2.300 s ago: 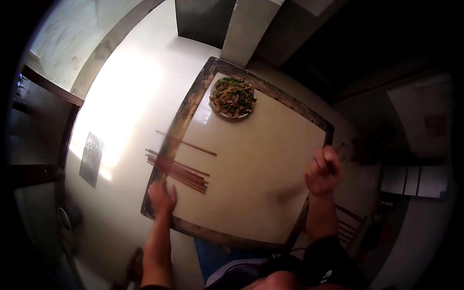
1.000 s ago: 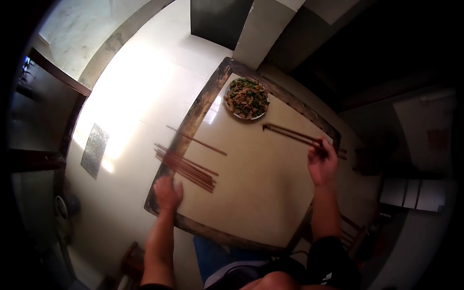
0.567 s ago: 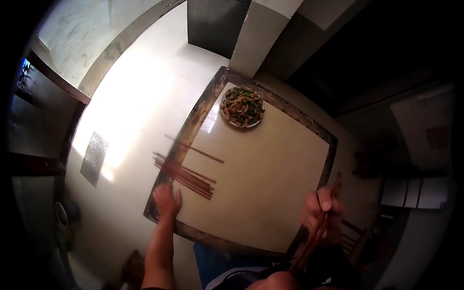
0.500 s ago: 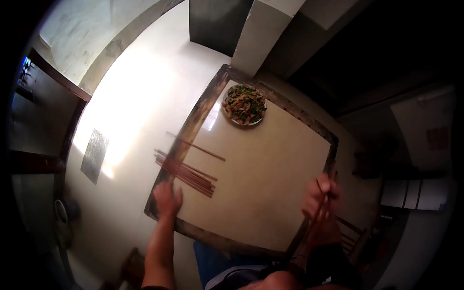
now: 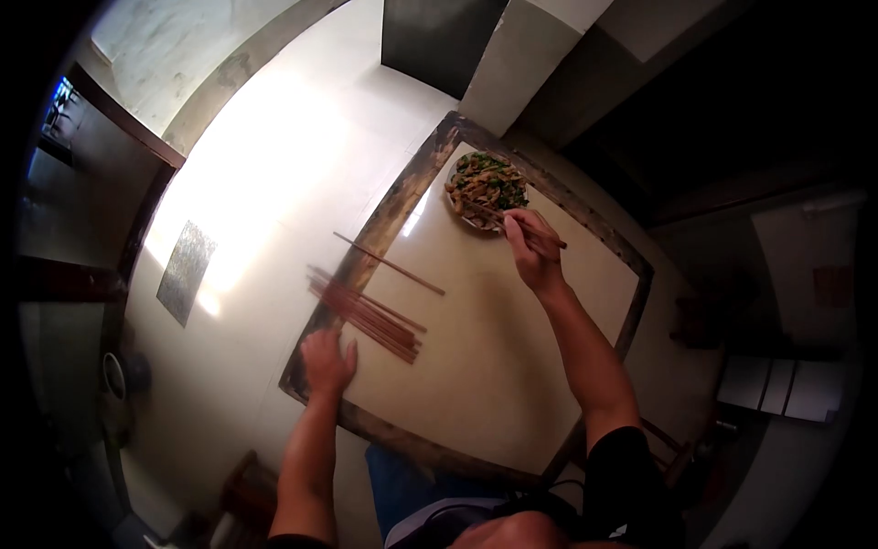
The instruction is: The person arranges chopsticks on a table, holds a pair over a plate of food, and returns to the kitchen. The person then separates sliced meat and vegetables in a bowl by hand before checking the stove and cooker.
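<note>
Chopstick tips lost in the food!
Your right hand (image 5: 534,249) covers the middle of its chopsticks (image 5: 556,242), your right forearm (image 5: 585,361) hides part of the table's (image 5: 430,398) right edge, and the stick bundle's (image 5: 373,317) outer ends blur past the left edge.

1. We identify the setting as probably a home's dining area.
2. We see a plate of cooked food (image 5: 488,186) on a dark-framed table (image 5: 530,366), a pair of chopsticks (image 5: 561,243) at the food, and loose chopsticks (image 5: 380,323) nearby.
3. We note a slatted chair (image 5: 665,437) beside the table.
</note>
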`<control>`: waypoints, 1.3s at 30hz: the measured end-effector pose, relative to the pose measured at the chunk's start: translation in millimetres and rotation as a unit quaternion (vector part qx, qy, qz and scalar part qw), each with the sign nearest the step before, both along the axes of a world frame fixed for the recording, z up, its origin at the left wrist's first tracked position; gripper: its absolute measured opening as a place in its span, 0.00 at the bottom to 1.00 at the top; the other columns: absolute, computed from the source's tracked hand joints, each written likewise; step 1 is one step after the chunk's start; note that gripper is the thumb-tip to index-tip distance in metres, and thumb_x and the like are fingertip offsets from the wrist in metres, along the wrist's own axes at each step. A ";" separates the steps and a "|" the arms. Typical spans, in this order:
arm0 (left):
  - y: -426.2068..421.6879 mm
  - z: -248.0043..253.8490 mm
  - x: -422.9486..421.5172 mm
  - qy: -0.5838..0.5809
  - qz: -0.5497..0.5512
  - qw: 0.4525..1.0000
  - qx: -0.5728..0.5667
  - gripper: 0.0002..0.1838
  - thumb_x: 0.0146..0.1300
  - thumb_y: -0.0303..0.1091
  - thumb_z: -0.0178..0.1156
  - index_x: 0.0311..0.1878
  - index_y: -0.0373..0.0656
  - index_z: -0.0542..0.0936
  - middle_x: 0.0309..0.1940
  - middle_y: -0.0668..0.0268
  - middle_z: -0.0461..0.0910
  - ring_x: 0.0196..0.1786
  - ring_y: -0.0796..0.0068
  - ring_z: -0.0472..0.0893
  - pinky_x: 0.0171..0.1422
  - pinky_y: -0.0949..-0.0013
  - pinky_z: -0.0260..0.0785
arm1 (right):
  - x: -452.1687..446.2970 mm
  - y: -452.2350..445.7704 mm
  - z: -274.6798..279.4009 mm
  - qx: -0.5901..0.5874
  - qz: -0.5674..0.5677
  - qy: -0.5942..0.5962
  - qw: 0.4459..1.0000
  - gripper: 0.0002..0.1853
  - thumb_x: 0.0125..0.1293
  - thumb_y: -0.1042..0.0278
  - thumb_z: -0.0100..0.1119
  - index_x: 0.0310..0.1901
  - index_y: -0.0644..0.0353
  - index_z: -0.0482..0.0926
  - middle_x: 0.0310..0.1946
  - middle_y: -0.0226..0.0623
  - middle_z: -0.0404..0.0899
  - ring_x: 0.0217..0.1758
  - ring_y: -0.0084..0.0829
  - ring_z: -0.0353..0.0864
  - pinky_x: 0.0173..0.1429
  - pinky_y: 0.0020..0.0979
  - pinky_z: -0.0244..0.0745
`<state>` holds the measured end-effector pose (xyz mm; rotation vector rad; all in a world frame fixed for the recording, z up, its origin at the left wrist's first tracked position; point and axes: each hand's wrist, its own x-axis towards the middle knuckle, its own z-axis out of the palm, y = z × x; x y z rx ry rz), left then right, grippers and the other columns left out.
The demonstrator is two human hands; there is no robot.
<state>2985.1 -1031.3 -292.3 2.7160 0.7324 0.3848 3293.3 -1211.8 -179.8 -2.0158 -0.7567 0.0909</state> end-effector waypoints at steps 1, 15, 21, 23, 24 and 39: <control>-0.7 0.4 -0.3 0.009 -0.001 1.000 -0.006 0.14 0.47 0.39 0.57 0.34 0.41 0.69 0.31 0.58 0.67 0.38 0.58 0.66 0.42 0.59 0.57 | 1.2 5.4 -1.1 0.000 0.002 0.001 1.000 0.08 0.61 0.70 0.47 0.36 0.66 0.72 0.26 0.37 0.73 0.29 0.26 0.74 0.34 0.25 0.69; 1.8 6.3 4.0 -0.017 -0.005 1.000 -0.004 0.13 0.46 0.36 0.58 0.34 0.41 0.68 0.30 0.59 0.67 0.37 0.58 0.66 0.40 0.60 0.57 | 28.6 11.0 -23.5 0.030 0.018 0.024 0.999 0.07 0.59 0.72 0.48 0.32 0.67 0.73 0.26 0.39 0.74 0.27 0.29 0.77 0.31 0.25 0.72; 3.2 0.2 1.1 0.008 -0.008 1.000 -0.004 0.17 0.47 0.40 0.57 0.37 0.40 0.70 0.32 0.58 0.67 0.37 0.59 0.66 0.42 0.59 0.57 | 31.1 -0.8 -18.2 0.135 -0.047 0.198 0.970 0.11 0.62 0.69 0.45 0.38 0.71 0.71 0.29 0.39 0.76 0.29 0.25 0.78 0.34 0.23 0.75; 3.1 0.3 1.6 0.006 -0.008 1.000 -0.008 0.17 0.47 0.40 0.57 0.37 0.40 0.70 0.32 0.58 0.67 0.37 0.59 0.66 0.42 0.59 0.57 | 28.5 -1.2 -11.0 0.151 -0.082 0.241 0.955 0.11 0.62 0.69 0.46 0.39 0.70 0.70 0.29 0.40 0.76 0.29 0.26 0.78 0.33 0.23 0.75; 2.8 -0.3 2.1 0.006 -0.008 1.000 -0.008 0.17 0.47 0.40 0.57 0.37 0.40 0.70 0.32 0.58 0.67 0.37 0.59 0.66 0.42 0.59 0.57 | 29.5 -2.9 -10.4 0.151 -0.083 0.241 0.955 0.11 0.62 0.69 0.46 0.39 0.70 0.70 0.29 0.40 0.76 0.29 0.26 0.78 0.33 0.23 0.75; 2.4 1.9 3.4 0.017 -0.004 1.000 -0.003 0.15 0.47 0.39 0.56 0.36 0.40 0.69 0.32 0.58 0.67 0.38 0.59 0.66 0.42 0.59 0.57 | 37.7 4.7 -27.1 0.161 -0.066 0.254 0.951 0.11 0.62 0.67 0.47 0.38 0.68 0.71 0.29 0.38 0.76 0.29 0.26 0.78 0.35 0.24 0.76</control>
